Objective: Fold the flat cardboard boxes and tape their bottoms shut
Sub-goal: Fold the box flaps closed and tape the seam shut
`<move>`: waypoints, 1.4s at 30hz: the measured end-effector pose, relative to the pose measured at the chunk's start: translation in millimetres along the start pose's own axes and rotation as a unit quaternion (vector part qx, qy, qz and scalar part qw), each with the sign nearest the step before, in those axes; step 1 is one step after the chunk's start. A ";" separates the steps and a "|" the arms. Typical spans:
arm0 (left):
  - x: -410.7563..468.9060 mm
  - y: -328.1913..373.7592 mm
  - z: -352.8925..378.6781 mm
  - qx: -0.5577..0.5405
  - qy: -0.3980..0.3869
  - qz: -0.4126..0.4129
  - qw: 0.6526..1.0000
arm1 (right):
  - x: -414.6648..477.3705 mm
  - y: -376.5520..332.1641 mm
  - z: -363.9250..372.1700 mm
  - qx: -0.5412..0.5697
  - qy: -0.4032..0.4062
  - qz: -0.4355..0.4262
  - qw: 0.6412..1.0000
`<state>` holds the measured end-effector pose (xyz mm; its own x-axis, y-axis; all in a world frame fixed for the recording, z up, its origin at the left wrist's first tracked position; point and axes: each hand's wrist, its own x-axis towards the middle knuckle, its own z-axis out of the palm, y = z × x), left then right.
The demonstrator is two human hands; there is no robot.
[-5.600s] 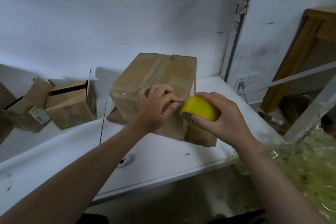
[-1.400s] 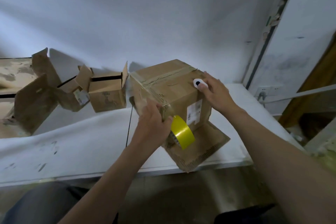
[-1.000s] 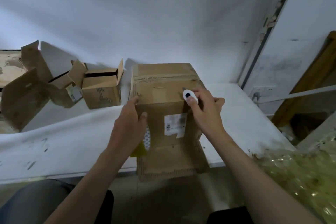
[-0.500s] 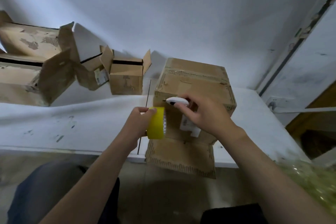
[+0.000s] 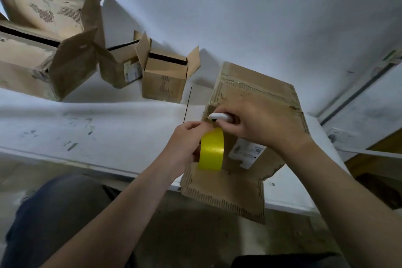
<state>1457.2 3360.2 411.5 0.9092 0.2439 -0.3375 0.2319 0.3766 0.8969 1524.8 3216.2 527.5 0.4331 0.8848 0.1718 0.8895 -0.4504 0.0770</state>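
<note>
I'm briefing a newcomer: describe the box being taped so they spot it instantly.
Start at the white table. Among the boxes on it, take the rightmost box, at the front edge. Only it has a yellow tape roll and white cutter held against it.

The scene is viewed from one camera worn on the head, pointed forward and down, close above the cardboard box [image 5: 250, 85] on the white table [image 5: 108, 128], facing the wall [image 5: 239, 6].
</note>
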 end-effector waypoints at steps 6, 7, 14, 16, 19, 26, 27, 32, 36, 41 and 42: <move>0.4 -3.6 3.9 -0.038 0.008 -0.003 0.999 | 11.6 -0.1 2.6 0.004 -0.028 0.004 1.000; 0.0 -4.9 4.1 -0.038 0.016 0.002 0.999 | 13.0 -0.3 3.2 0.002 -0.032 0.008 0.999; -2.8 -7.0 1.1 -0.044 0.015 0.011 0.999 | 19.2 -6.0 1.6 -0.021 -0.044 -0.004 0.999; -3.6 -7.3 -0.2 -0.047 0.012 0.011 0.999 | 17.3 -5.9 -0.1 -0.010 -0.036 -0.007 0.999; -4.2 -7.2 -0.9 -0.047 0.006 0.009 0.999 | 16.0 -5.4 -1.9 0.007 -0.036 -0.004 0.999; -5.3 -6.9 0.7 -0.044 0.009 0.020 0.999 | 30.9 -8.8 0.3 -0.042 -0.055 -0.003 0.998; -5.1 -6.8 0.6 -0.044 0.008 0.021 0.999 | 33.0 -8.9 0.0 -0.035 -0.058 0.002 0.998; -4.3 -5.2 0.4 -0.023 0.012 0.035 0.999 | 45.2 -12.2 3.2 -0.078 -0.079 0.015 0.994; -1.2 -5.2 -2.3 -0.017 0.020 0.040 0.999 | 47.1 -12.4 3.9 -0.099 -0.080 0.014 0.992; 0.2 -5.9 -1.9 -0.012 0.016 0.047 0.999 | 8.3 10.6 0.3 0.004 -0.038 0.033 0.999; 0.6 -5.8 -1.4 -0.005 0.015 0.048 0.999 | -3.2 14.2 2.4 0.014 -0.012 0.038 0.999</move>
<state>1455.9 3359.4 405.7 0.9163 0.3059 -0.2583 0.1401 0.3594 0.9226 1536.4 3207.2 525.7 0.5028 0.8510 0.1519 0.8576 -0.5131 0.0361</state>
